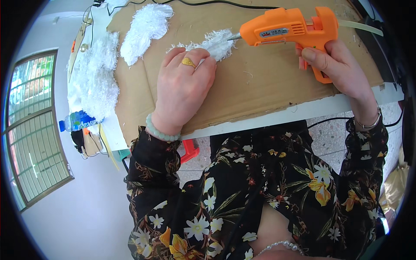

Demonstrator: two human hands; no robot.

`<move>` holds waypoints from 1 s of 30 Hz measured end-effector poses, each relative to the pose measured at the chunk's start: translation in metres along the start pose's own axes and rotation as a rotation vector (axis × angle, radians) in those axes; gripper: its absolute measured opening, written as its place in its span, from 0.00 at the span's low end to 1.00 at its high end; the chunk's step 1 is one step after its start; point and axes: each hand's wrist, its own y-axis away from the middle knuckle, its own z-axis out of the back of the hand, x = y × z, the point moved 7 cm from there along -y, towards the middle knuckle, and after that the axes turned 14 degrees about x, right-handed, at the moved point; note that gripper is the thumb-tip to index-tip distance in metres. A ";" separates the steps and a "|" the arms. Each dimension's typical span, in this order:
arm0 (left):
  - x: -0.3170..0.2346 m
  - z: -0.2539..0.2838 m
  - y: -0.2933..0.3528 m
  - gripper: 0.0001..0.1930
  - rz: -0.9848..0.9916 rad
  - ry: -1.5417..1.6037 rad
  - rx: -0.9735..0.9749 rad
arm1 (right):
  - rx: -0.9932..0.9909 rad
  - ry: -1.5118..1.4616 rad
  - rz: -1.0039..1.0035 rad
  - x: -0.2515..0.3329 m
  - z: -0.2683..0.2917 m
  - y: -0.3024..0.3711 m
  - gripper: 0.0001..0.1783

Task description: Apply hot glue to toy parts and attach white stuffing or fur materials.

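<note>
My right hand [342, 67] grips an orange hot glue gun [277, 24] by its handle, thumb and fingers wrapped near the trigger. The gun's metal nozzle points left, its tip at the right end of a small white fluffy, frayed piece [221, 43]. A pale glue stick [362, 27] juts from the back of the gun. My left hand [184, 84], with a gold ring, is closed over the left part of that piece, knuckles up. Its fingertips are hidden beneath the hand.
The work lies on a brown cardboard sheet [260, 86] on a white table. A white fluffy piece [145, 32] and a larger white fluffy heap [97, 76] lie to the left. A blue-labelled bottle [80, 121] is at the left edge. A black cable [216, 3] crosses the far side.
</note>
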 end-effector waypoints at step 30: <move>0.044 -0.008 -0.008 0.12 0.385 0.487 0.084 | 0.167 0.009 -0.121 -0.005 -0.001 -0.001 0.19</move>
